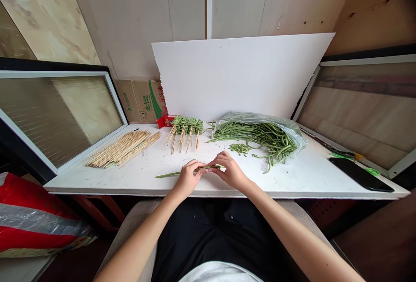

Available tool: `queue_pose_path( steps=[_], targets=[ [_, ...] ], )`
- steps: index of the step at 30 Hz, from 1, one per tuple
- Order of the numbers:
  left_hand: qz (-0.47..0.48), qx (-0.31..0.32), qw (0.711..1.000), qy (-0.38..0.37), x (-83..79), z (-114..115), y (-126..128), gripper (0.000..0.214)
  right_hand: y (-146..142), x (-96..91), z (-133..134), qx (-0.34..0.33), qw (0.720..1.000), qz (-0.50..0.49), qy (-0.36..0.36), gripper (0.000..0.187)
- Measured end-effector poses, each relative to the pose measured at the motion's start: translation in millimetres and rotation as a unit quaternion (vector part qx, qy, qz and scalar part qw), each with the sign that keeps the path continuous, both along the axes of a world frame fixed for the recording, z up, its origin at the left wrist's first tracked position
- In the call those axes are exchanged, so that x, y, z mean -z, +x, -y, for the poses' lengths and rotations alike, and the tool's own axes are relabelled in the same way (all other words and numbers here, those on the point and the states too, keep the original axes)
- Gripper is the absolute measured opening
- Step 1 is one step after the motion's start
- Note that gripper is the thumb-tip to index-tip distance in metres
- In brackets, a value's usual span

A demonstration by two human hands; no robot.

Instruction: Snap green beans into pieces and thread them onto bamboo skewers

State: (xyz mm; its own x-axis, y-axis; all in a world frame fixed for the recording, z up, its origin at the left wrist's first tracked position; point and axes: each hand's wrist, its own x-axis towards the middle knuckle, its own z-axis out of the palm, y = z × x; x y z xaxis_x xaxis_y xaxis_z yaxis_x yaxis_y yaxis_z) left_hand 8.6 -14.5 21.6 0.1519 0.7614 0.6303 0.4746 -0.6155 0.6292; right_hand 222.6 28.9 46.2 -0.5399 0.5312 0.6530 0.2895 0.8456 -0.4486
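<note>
Both hands meet over the front of the white table, fingers closed on green long beans. My left hand (189, 177) grips the long beans (167, 175), whose straight ends stick out to the left, low over the tabletop. Beside it, my right hand (229, 170) pinches the same beans near their other end; a short tip shows past its fingers. How many beans are held is hidden by the fingers. Behind the right hand lies a small heap of cut bean pieces (239, 148). Farther back, a clear plastic bag (260, 119) holds many loose long beans (250, 131).
Bamboo skewers (118, 148) lie piled at the left. Several skewered bean bundles (186, 126) rest at the back beside a cardboard box (139, 100). A black phone (360, 173) and scissors (341, 152) lie right. A white board (240, 76) stands behind the table (130, 182).
</note>
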Motion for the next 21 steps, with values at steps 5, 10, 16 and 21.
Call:
queue_pose_path(
  steps=[5, 10, 16, 21],
  targets=[
    [-0.001, -0.003, 1.0, 0.001, -1.8, 1.2, 0.1, 0.015, 1.2, 1.7, -1.6, 0.02, 1.0, -0.011, 0.003, 0.027],
    [-0.017, 0.002, 1.0, -0.001, -3.9, 3.0, 2.0, 0.021, -1.7, 5.1, -0.3, 0.026, 0.999, -0.017, 0.013, 0.023],
    [-0.041, 0.017, 0.999, -0.023, -2.7, 5.1, 6.6, 0.022, -4.6, 8.1, -0.3, 0.003, 1.0, -0.029, 0.001, 0.018],
    [-0.063, 0.0, 0.998, 0.003, -4.3, 7.3, 9.6, 0.026, -7.0, 5.6, 4.3, -0.011, 0.996, -0.066, -0.061, 0.021]
  ],
)
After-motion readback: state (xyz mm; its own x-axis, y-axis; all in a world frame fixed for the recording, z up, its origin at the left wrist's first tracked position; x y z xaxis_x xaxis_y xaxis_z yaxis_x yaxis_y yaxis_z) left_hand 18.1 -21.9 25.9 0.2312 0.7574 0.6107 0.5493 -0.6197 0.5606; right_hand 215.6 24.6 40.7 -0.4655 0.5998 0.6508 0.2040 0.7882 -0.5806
